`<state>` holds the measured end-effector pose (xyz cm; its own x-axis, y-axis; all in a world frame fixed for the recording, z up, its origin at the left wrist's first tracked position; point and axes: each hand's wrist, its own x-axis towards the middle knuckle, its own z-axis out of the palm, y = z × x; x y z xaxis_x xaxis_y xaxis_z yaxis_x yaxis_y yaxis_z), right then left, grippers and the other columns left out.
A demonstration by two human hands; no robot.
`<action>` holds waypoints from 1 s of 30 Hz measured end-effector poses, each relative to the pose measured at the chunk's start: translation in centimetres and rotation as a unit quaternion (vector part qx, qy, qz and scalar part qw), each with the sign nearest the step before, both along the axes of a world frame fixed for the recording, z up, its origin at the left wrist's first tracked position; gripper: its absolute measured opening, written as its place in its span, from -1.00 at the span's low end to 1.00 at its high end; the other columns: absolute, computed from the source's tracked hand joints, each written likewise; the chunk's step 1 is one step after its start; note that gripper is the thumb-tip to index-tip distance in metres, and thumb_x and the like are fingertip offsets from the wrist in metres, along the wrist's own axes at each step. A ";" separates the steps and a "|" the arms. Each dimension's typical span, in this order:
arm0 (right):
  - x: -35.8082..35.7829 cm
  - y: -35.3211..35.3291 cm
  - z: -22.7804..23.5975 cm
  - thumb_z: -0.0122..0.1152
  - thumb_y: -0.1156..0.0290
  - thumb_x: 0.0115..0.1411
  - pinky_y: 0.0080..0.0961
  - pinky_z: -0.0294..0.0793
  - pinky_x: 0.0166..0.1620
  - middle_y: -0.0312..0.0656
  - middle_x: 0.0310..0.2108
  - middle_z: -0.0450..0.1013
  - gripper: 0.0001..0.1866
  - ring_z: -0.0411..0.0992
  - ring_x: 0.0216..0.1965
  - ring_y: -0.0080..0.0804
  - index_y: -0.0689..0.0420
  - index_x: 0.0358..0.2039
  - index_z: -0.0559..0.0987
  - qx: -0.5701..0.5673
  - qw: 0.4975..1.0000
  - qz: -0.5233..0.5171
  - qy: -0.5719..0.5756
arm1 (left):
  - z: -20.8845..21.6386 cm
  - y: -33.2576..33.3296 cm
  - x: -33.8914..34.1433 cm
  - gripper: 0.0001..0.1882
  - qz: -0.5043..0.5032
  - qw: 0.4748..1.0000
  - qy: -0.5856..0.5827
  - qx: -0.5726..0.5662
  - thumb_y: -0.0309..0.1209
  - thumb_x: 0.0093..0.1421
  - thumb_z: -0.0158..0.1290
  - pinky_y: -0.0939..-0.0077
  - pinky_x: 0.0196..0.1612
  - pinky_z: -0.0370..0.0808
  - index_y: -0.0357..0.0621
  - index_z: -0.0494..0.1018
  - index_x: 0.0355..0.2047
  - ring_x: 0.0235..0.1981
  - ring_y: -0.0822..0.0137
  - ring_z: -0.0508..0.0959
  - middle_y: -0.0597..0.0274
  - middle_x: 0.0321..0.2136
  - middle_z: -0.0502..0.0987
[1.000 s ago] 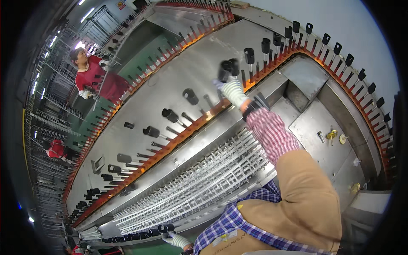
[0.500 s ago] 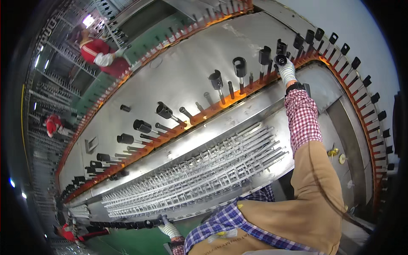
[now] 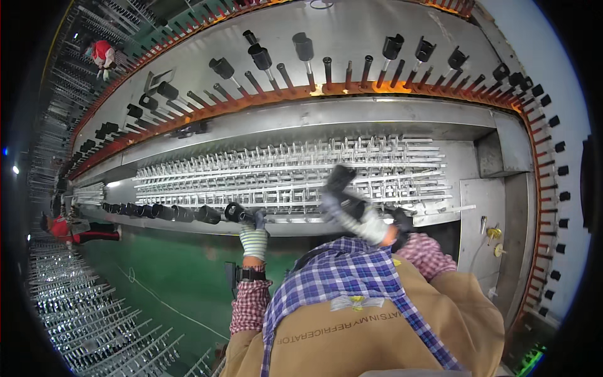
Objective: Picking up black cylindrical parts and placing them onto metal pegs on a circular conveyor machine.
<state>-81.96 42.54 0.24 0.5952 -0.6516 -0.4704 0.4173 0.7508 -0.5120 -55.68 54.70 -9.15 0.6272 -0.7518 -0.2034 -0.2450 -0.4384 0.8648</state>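
Note:
My left hand [image 3: 254, 234], in a striped work glove, grips the black cylinder [image 3: 236, 212] at the right end of a row of black cylinders [image 3: 164, 212] lying along the near metal ledge. My right hand [image 3: 353, 212], also gloved, is raised close to my chest. It holds a black cap-shaped piece [image 3: 340, 178] above the grid of white metal racks [image 3: 289, 173]. Beyond the racks an orange rail [image 3: 264, 97] carries upright pegs. Several of the pegs bear the same kind of black caps [image 3: 303, 46].
A steel trough [image 3: 314, 116] lies between the rail and the racks. A metal plate with small brass fittings [image 3: 494, 234] is at the right. The green floor [image 3: 169, 270] and more peg racks [image 3: 88, 314] are at lower left. Two people in red [image 3: 100, 53] [image 3: 63, 227] work at the left.
My right hand has come back from the far pegs on the orange rail to my chest, now with a black piece in it. My left hand has risen to the row of cylinders.

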 end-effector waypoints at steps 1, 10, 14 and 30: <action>2.0 1.3 1.4 0.04 0.28 0.09 -0.52 0.47 -0.41 -0.09 -0.35 0.43 -0.72 0.43 -0.37 -0.32 0.23 -0.28 0.41 0.220 0.968 -0.026 -0.120 | -0.2 0.1 0.3 -0.66 -0.052 0.997 -0.057 -0.009 -0.20 0.16 -0.12 0.43 -0.20 0.34 -0.24 0.33 -0.22 -0.31 0.20 0.45 0.10 -0.33 0.45; 9.7 6.4 -5.1 0.20 0.49 -0.15 -0.45 0.41 -0.26 0.05 -0.24 0.39 -0.36 0.41 -0.24 -0.19 0.22 0.01 0.23 -0.545 0.730 0.130 0.392 | -3.4 -0.2 3.1 -0.45 -0.084 0.978 -0.189 0.034 0.06 0.07 -0.13 0.28 -0.39 0.37 -0.26 0.39 -0.30 -0.48 0.13 0.47 -0.05 -0.50 0.47; 10.5 6.9 -4.6 0.27 0.54 -0.26 -0.37 0.39 -0.22 0.06 -0.19 0.37 -0.23 0.37 -0.19 -0.05 0.13 0.05 0.21 -0.532 0.664 0.203 0.485 | -2.3 -1.0 3.4 -0.45 -0.105 0.975 -0.157 0.118 0.03 0.09 -0.20 0.12 -0.27 0.34 -0.26 0.39 -0.25 -0.34 -0.11 0.45 -0.20 -0.39 0.46; 4.9 6.4 -9.5 -0.09 0.05 0.10 -0.37 0.36 -0.63 -0.13 -0.71 0.41 -0.59 0.38 -0.71 -0.30 0.13 -0.23 0.39 -0.433 0.744 0.172 0.480 | -8.6 1.3 4.8 -0.38 -0.134 0.907 -0.363 -0.163 0.00 0.04 -0.06 0.38 -0.69 0.38 -0.44 0.25 -0.21 -0.63 0.16 0.48 -0.15 -0.47 0.41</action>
